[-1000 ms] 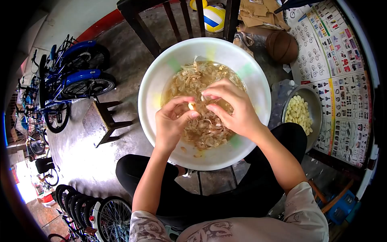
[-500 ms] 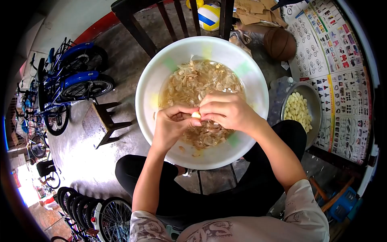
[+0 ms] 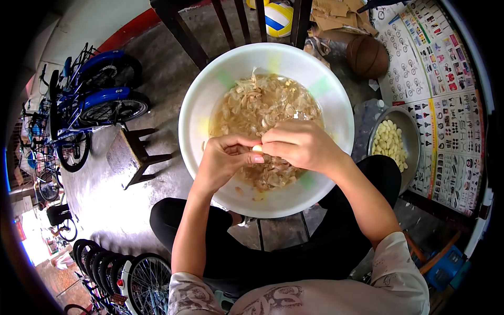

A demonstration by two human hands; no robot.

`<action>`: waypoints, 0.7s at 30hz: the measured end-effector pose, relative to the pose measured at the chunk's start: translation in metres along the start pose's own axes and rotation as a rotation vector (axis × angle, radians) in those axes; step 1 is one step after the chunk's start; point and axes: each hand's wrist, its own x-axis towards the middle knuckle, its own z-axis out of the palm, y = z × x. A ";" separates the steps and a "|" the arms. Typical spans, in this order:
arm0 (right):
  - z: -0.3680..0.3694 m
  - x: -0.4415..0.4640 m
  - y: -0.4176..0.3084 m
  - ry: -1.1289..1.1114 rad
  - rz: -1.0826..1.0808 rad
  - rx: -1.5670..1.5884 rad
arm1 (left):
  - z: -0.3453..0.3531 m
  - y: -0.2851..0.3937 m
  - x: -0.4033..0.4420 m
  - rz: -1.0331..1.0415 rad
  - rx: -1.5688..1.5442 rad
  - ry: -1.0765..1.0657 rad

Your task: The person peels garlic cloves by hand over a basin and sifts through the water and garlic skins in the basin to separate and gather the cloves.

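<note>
Over a large white basin [image 3: 205, 89], both my hands meet at a pale garlic clove [image 3: 257, 148]. My left hand [image 3: 226, 160] pinches the clove between thumb and forefinger. From the other side, the closed fingers of my right hand [image 3: 299, 144] press against the same clove, partly covering it. Beneath them the basin holds water with many papery garlic skins [image 3: 257, 105] floating in it. To the right, a metal bowl [image 3: 415, 144] contains a heap of peeled garlic cloves [image 3: 389, 144].
A dark wooden chair [image 3: 181, 31] stands behind the basin, with a volleyball [image 3: 278, 20] and a basketball [image 3: 366, 56] beyond. On the left are a small wooden stool [image 3: 131, 157] and parked bicycles [image 3: 105, 100]. My knees flank the basin.
The view has shifted slightly, so the basin sits a little higher and further right. Both hands stay together on the clove, with only small finger movement.
</note>
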 end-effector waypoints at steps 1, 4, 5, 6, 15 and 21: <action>0.000 0.000 0.000 -0.027 -0.008 -0.015 | -0.001 0.002 0.000 -0.002 -0.002 0.000; 0.003 -0.003 0.001 -0.073 -0.035 -0.061 | -0.002 0.007 -0.001 -0.104 0.104 -0.009; 0.003 -0.002 0.000 -0.074 -0.036 -0.061 | -0.002 0.007 -0.001 -0.113 0.088 -0.006; 0.002 -0.001 -0.002 -0.085 0.002 -0.093 | -0.002 0.007 -0.001 -0.121 0.072 -0.004; -0.005 0.000 -0.007 -0.064 0.185 0.070 | 0.010 0.002 0.002 -0.065 -0.495 0.261; -0.005 -0.001 -0.001 -0.079 0.465 0.078 | 0.009 -0.001 0.007 -0.065 -0.435 0.287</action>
